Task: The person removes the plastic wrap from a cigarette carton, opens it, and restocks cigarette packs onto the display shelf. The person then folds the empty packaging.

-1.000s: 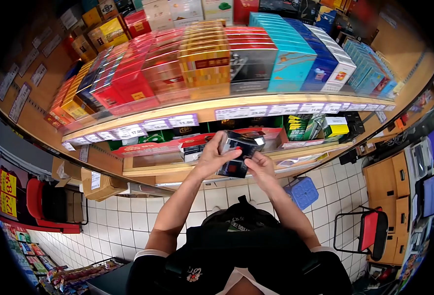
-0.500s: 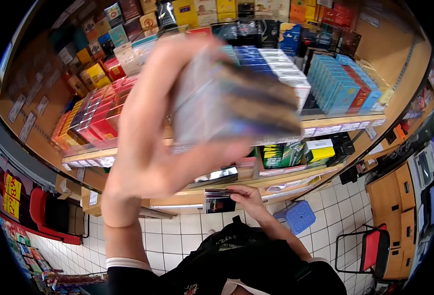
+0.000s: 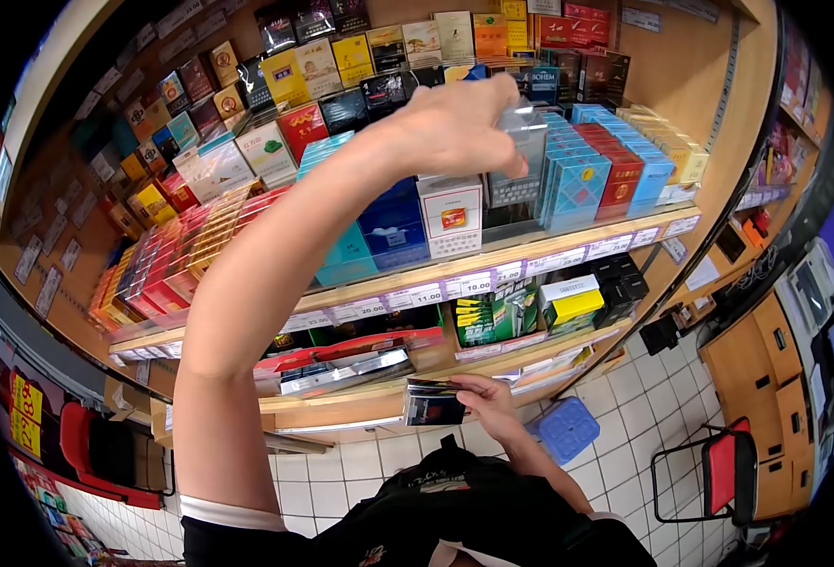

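My left hand reaches over the middle of the shelf, its fingers and thumb closed around grey cigarette packs in clear wrap. The packs stand in the row between white packs and light-blue packs. The far fingers are partly hidden behind the hand. Lower down, in front of the shelving, my right hand grips a few dark flat packs by their right end. Dark-blue packs lie left of the white ones, below my left forearm.
A price-tag rail edges the shelf. Green packets and a yellow-and-white box sit on the shelf below. A blue plastic stool and a red-and-black chair stand on the tiled floor. A wooden drawer desk is at right.
My left hand has moved away from the camera, carrying the grey wrapped packs forward into the shelf row. My right hand still holds the dark packs and has shifted slightly.
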`<state>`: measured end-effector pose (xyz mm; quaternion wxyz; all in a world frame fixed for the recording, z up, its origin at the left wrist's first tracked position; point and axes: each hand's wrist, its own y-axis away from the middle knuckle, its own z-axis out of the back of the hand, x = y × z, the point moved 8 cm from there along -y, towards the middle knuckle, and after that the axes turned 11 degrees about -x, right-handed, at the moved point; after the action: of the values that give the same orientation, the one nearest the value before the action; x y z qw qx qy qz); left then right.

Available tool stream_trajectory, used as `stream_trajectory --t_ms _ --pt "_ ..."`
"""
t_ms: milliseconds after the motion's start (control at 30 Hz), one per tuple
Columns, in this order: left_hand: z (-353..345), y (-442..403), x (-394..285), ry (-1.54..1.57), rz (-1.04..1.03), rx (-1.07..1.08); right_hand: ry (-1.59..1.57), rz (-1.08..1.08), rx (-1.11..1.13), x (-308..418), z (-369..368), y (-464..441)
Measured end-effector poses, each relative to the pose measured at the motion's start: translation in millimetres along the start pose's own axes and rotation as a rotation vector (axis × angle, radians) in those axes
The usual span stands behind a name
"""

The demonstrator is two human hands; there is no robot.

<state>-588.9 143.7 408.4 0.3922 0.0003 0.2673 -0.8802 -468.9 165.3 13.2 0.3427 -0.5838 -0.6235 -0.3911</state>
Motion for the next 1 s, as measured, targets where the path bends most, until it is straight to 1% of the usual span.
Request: stream_trajectory --t_ms 33,67,133,167,200,267,333,433,500,533,567,633,667,700,733,767,800,867,933,967,1000 --pt "-9.4 -3.0 -0.1 -0.015 -0.008 0.074 0.001 0.003 0.004 3.8 0.1 0.5" --pt "-11.4 -3.4 -3.3 -0.019 -0.006 0.071 0.023 -0.002 0.012 7.3 -1.0 1.7" --pt "-29.5 1.5 -5.7 -0.09 0.038 0.229 0.045 -0.007 0.022 11.6 -3.1 4.1" --pt "-38.8 0.9 -6.9 -0.159 0.014 0.287 0.046 0.018 0.037 14.9 -5.1 5.1" --pt "-43.8 0.6 -4.0 -0.16 0.017 0.285 0.046 0.042 0.051 18.4 -6.7 6.3" --pt "-56.1 4.6 -7.5 -0.204 -0.091 0.373 0.02 0.039 0.056 23.5 -6.8 6.8" --pt "-52.8 4.5 -5.4 -0.199 -0.084 0.383 -0.007 0.04 0.062 32.2 -6.9 5.3" --pt "-44.4 9.3 -1.0 -0.19 -0.075 0.404 -0.314 0.173 0.023 79.9 -3.2 5.6" --pt "-10.3 10.2 -19.9 -0.153 -0.279 -0.008 -0.359 0.397 0.0 123.0 4.8 9.6" --pt "3.7 12.7 -25.9 -0.044 -0.304 -0.059 -0.374 0.499 -0.025 148.7 7.5 13.1" --pt "18.8 19.7 -36.0 0.127 -0.26 -0.043 -0.361 0.606 -0.106 169.6 17.1 15.3" --pt "31.6 36.3 -51.9 0.276 -0.275 0.051 -0.388 0.784 -0.259 213.2 22.2 22.0" --pt "30.1 43.4 -58.9 0.343 -0.353 0.096 -0.427 0.854 -0.332 236.1 19.3 26.7" --pt "27.1 49.7 -68.1 0.366 -0.386 0.121 -0.442 0.876 -0.313 255.0 8.5 29.0" --pt "24.4 51.0 -74.1 0.363 -0.356 0.163 -0.457 0.898 -0.293 268.3 -1.0 28.1" --pt "21.7 52.6 -79.9 0.359 -0.325 0.204 -0.332 0.971 -0.263 278.2 -11.8 24.5" --pt "19.0 54.4 -85.8 0.353 -0.294 0.244 -0.351 0.948 -0.257 283.9 -21.6 21.3" --pt "40.4 36.8 -83.7 0.405 -0.418 -0.004 -0.394 1.065 -0.136 305.5 -42.6 18.1" --pt "71.3 13.5 -63.2 0.344 -0.378 -0.132 -0.422 1.006 -0.1 307.5 -41.5 11.0" --pt "83.6 2.9 -48.8 0.215 -0.284 -0.202 -0.411 0.963 -0.127 302.5 -35.0 7.3" --pt "91.2 -7.0 -34.3 0.103 -0.253 -0.286 -0.397 0.922 -0.151 295.8 -27.7 3.7"
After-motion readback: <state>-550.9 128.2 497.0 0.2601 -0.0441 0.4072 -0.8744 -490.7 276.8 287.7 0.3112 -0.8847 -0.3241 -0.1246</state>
